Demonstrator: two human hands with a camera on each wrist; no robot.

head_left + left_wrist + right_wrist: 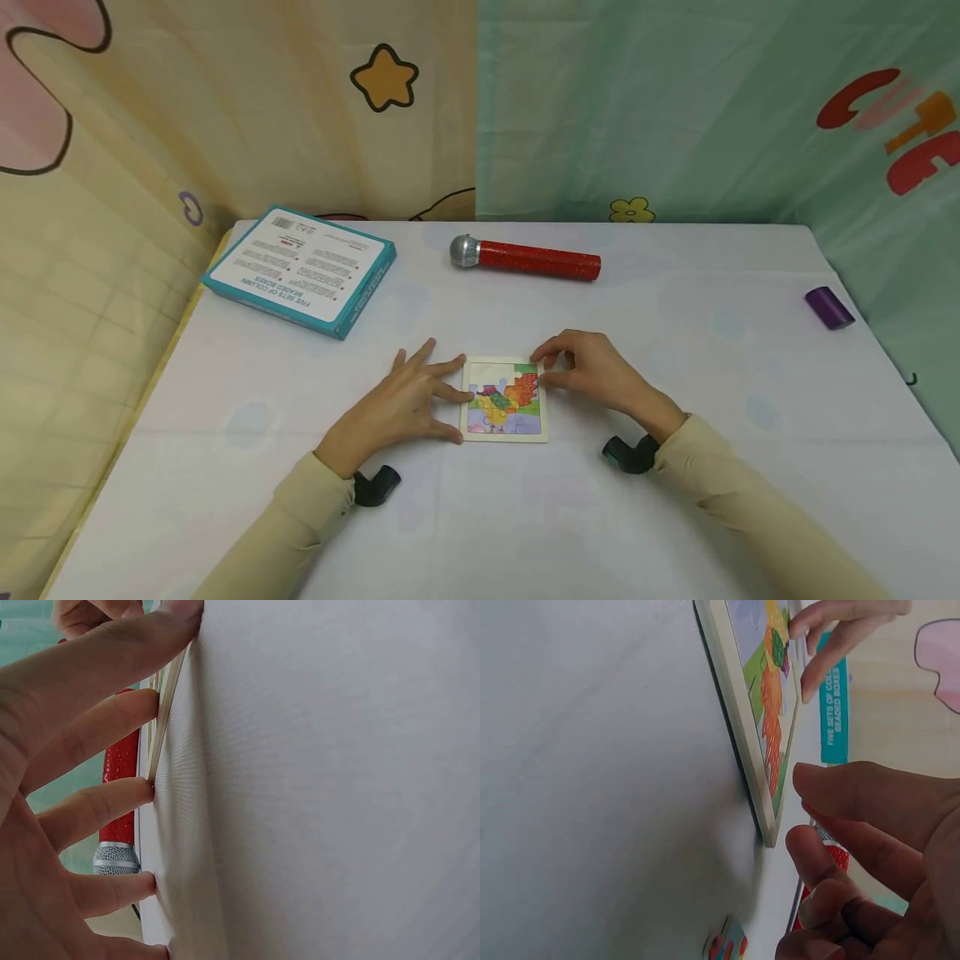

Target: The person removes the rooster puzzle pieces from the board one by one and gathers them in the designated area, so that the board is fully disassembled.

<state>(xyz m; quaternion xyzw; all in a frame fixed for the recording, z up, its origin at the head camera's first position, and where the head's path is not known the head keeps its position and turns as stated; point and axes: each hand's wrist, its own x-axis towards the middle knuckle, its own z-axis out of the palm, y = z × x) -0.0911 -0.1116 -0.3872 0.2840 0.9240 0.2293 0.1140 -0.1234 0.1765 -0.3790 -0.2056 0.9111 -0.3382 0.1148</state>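
A small square jigsaw board (510,438) with a pale rim lies flat on the table, its coloured pieces (498,412) filling most of it. Its upper left part shows bare pale base. My left hand (405,408) rests at the left side with fingers spread, some of them touching the rim. At the upper right corner is my right hand (592,371), thumb and index finger bent close to the board, other fingers curled; nothing shows between them. In the right wrist view a loose puzzle piece (727,941) lies on the table; the right hand hides it from the head view.
Behind the board lies a red microphone (536,258) with a silver head. A teal-edged box (300,267) sits at the back left, and a purple cylinder (829,307) near the right edge. Printed curtains (645,100) hang behind the white table (510,533).
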